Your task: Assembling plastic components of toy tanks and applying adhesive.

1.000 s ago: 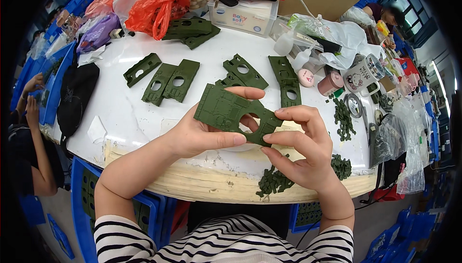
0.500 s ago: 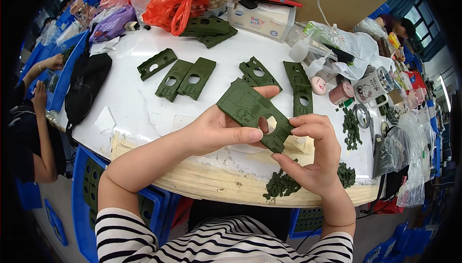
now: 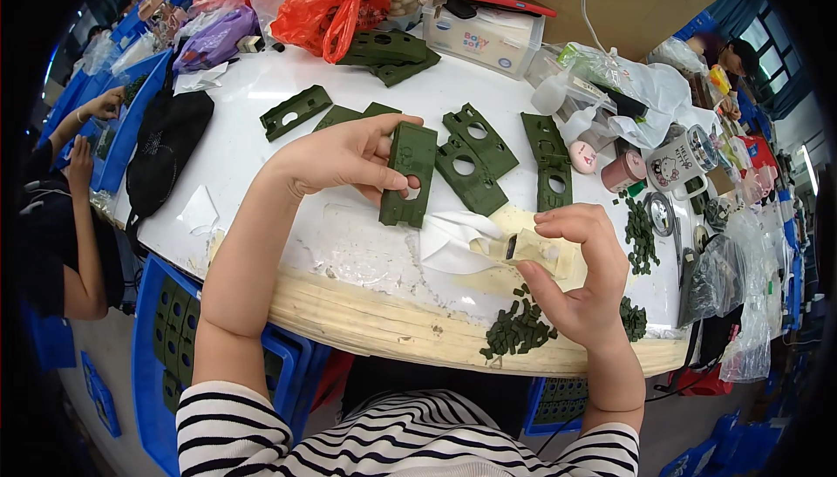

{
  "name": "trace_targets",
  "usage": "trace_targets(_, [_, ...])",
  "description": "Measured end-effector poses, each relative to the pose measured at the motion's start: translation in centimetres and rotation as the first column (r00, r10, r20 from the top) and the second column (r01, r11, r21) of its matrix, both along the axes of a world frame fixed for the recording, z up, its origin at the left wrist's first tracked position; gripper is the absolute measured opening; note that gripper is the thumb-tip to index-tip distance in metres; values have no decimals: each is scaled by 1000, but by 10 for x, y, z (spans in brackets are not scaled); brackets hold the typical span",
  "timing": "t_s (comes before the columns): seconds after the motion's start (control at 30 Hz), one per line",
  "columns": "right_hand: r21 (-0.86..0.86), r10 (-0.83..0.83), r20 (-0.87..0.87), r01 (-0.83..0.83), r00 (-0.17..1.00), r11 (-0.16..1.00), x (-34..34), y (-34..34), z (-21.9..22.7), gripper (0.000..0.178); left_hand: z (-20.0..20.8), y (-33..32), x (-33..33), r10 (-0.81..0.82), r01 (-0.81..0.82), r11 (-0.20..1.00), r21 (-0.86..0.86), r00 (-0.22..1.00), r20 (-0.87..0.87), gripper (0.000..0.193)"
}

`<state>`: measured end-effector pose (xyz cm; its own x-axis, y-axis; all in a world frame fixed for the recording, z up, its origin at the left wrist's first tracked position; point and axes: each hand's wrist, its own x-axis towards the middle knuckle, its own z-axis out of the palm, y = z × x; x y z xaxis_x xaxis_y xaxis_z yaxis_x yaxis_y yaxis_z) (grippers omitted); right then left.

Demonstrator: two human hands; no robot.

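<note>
My left hand [image 3: 340, 156] grips a dark green plastic model-tank hull piece [image 3: 410, 172] tipped on its edge, thumb near its round hole. My right hand [image 3: 580, 281] is curved with thumb and fingers apart, beside a small cream-coloured block with a dark end [image 3: 523, 248] on the table; I see nothing held in it. A crumpled white cloth or tissue [image 3: 453, 243] lies between the hands. Beyond them are two overlapping green hull pieces [image 3: 471, 179], and more hull pieces [image 3: 296, 112] lie farther left, partly behind my left hand.
Piles of small green parts [image 3: 516, 330] lie by the wooden table edge [image 3: 349, 324]. Right stand a mug [image 3: 676, 167] and a pink jar [image 3: 621, 170]. A black cap [image 3: 170, 150] and red bag [image 3: 336, 6] sit left and back. Blue crates [image 3: 148, 364] stand below; another person's arm [image 3: 78, 241] is at far left.
My left hand has moved left and up with the hull piece, turning it on edge. My right hand has let go of it, uncovering the cream block and white cloth.
</note>
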<state>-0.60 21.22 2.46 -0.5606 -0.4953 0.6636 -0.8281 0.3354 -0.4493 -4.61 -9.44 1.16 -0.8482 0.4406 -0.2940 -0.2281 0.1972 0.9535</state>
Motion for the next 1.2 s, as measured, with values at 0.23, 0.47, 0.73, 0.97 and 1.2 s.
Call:
trace_targets(0.23, [110, -128, 14, 126, 992, 986, -5, -6, 0, 28, 4, -2, 2, -2, -9, 983, -181, 998, -60, 87])
trace_targets(0.47, [713, -200, -41, 169, 979, 681, -51, -47, 5, 53, -3, 1, 3, -52, -74, 887, -456, 964, -259, 77])
trace_targets(0.73, [863, -291, 19, 131, 957, 487, -62, -73, -4, 47, -23, 2, 4, -124, -210, 808, -550, 852, -508, 71])
trace_targets(0.97, [826, -315, 43, 144, 948, 546, -64, -60, 20, 44, -22, 4, 6, -130, -221, 794, -566, 848, -514, 70])
trace_targets(1.2, [709, -280, 24, 181, 960, 682, -45, -48, 38, 41, -21, 7, 11, -120, -294, 740, -605, 827, -549, 68])
